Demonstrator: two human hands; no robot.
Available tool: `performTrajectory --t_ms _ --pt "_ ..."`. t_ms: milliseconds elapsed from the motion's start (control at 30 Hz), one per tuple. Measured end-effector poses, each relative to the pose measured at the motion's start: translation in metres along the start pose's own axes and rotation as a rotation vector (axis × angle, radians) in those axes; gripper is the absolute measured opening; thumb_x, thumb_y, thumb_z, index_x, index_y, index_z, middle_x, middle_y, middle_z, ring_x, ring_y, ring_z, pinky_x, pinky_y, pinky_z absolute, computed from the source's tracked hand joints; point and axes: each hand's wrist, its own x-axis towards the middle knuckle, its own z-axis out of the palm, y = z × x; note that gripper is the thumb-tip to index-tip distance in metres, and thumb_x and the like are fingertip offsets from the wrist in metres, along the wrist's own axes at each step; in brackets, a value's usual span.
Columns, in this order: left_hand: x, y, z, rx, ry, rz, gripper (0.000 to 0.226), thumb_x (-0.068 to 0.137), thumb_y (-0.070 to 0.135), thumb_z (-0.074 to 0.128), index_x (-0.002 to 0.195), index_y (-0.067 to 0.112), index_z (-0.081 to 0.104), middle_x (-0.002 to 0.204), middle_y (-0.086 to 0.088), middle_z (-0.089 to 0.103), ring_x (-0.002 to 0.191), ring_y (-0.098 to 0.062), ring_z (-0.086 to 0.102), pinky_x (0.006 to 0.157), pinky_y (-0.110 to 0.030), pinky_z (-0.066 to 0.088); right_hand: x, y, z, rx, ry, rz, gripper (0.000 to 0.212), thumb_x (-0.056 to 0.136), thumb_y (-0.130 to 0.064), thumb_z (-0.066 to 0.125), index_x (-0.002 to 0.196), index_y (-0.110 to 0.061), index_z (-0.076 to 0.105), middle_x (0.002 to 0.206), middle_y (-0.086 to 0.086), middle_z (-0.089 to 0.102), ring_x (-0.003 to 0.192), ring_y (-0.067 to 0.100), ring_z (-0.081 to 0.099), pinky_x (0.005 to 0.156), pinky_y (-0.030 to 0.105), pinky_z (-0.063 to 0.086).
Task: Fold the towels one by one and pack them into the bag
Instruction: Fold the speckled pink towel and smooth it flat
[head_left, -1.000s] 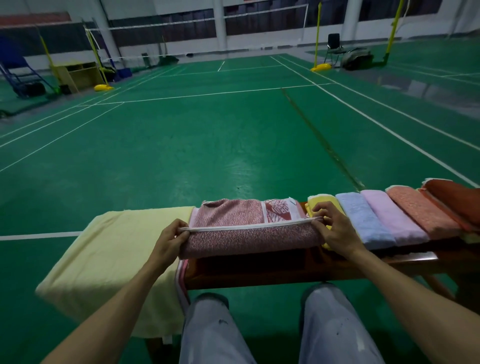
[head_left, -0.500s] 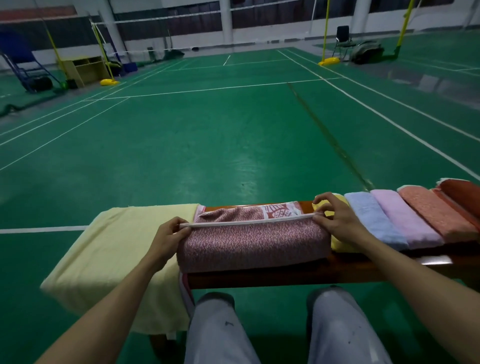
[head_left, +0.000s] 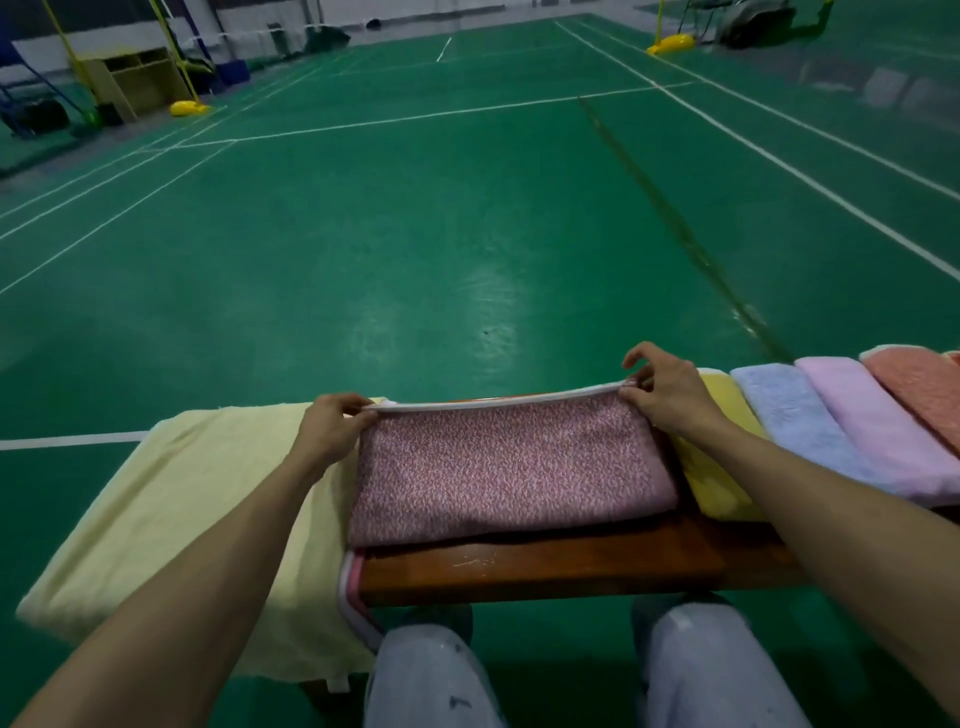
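the left grip (head_left: 332, 431) and the right grip (head_left: 670, 396) are each pinching a far corner of the folded pink towel (head_left: 509, 467), its white-trimmed edge running along the far edge of the worktop (head_left: 545, 564). the towel is lying mid-worktop, between a pale yellow towel (head_left: 182, 509) draping the left end and a row of folded towels (head_left: 831, 431) toward the right end.

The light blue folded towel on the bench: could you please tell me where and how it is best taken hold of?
Take the light blue towel by its short far end, probably from above: the folded yellow towel and pale pink towel lie against both long sides, leaving no gap for fingers, while that end lies free.
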Motion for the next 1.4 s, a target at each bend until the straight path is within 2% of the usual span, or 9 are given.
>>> performTrajectory --t_ms 100,233,433,600,700,833,933,1167,1400 --pt "0.012 0.002 0.004 0.07 0.038 0.001 0.019 0.087 0.018 0.069 0.1 0.005 0.073 0.095 -0.009 0.07 0.086 -0.021 0.06 0.072 -0.028 0.039 0.017 0.001 0.005 -0.012 0.029 -0.009 0.027 0.084 -0.013 0.075 0.101 -0.019 0.056 0.091 0.002 0.065 0.086 0.022 0.064 0.083 0.032 0.051" --pt "0.021 0.001 0.012 0.183 0.057 -0.014 0.027 0.087 0.024 0.07 0.104 0.004 0.073 0.103 -0.012 0.071 0.099 -0.027 0.063 0.079 -0.029 0.041 0.031 0.004 0.018 -0.067 0.02 0.017 0.028 0.084 -0.014 0.076 0.103 -0.017 0.057 0.096 0.005 0.069 0.089 0.024 0.063 0.084 0.035 0.05" --pt "0.025 0.001 0.023 0.311 0.034 -0.019 0.035 0.086 0.04 0.068 0.099 0.008 0.074 0.098 -0.014 0.069 0.091 -0.029 0.063 0.076 -0.034 0.047 0.033 0.01 0.037 -0.251 0.042 0.002 0.029 0.086 -0.019 0.074 0.108 -0.015 0.056 0.103 0.006 0.068 0.096 0.027 0.062 0.08 0.037 0.05" --pt "0.025 0.042 0.032 0.304 0.094 0.119 0.028 0.082 0.01 0.067 0.11 0.009 0.066 0.108 -0.013 0.058 0.097 -0.028 0.058 0.086 -0.031 0.044 0.007 -0.008 0.025 0.003 0.295 0.016 0.026 0.085 -0.008 0.072 0.106 -0.01 0.058 0.103 0.005 0.059 0.09 0.017 0.055 0.076 0.025 0.042" --pt "0.015 0.087 0.058 0.142 -0.079 0.231 0.023 0.086 0.006 0.064 0.109 0.006 0.067 0.104 -0.008 0.065 0.088 -0.02 0.059 0.08 -0.023 0.042 -0.033 -0.023 0.025 0.296 0.332 0.078 0.022 0.089 -0.01 0.069 0.103 -0.016 0.053 0.097 -0.004 0.06 0.081 0.012 0.062 0.067 0.019 0.051" --pt "-0.001 0.139 0.107 -0.062 -0.351 0.261 0.021 0.09 0.004 0.06 0.11 0.006 0.065 0.108 -0.01 0.067 0.084 -0.021 0.063 0.075 -0.03 0.054 -0.068 -0.027 0.035 0.543 0.314 0.112 0.027 0.086 -0.008 0.071 0.095 -0.025 0.052 0.096 -0.007 0.061 0.086 0.02 0.068 0.072 0.042 0.061" --pt "-0.002 0.164 0.137 -0.129 -0.424 0.263 0.022 0.091 0.0 0.056 0.11 0.005 0.064 0.111 -0.014 0.067 0.082 -0.025 0.064 0.072 -0.037 0.057 -0.075 -0.022 0.042 0.652 0.355 0.157 0.031 0.085 -0.007 0.072 0.094 -0.028 0.051 0.098 -0.004 0.062 0.087 0.023 0.07 0.074 0.047 0.061" --pt "0.011 0.194 0.174 -0.075 -0.543 0.263 0.047 0.089 0.01 0.062 0.135 0.01 0.05 0.14 -0.014 0.049 0.124 -0.025 0.05 0.098 -0.031 0.045 -0.081 -0.008 0.064 0.708 0.35 0.212 0.034 0.087 -0.002 0.068 0.108 -0.019 0.046 0.106 0.003 0.059 0.092 0.012 0.065 0.074 0.014 0.054" --pt "0.021 0.21 0.188 -0.139 -0.739 0.123 0.055 0.096 0.033 0.057 0.144 0.018 0.037 0.139 -0.01 0.048 0.117 -0.02 0.049 0.089 -0.036 0.045 -0.082 -0.005 0.075 0.761 0.316 0.208 0.04 0.086 -0.004 0.068 0.114 -0.021 0.044 0.106 -0.004 0.057 0.095 0.008 0.064 0.075 0.016 0.054"
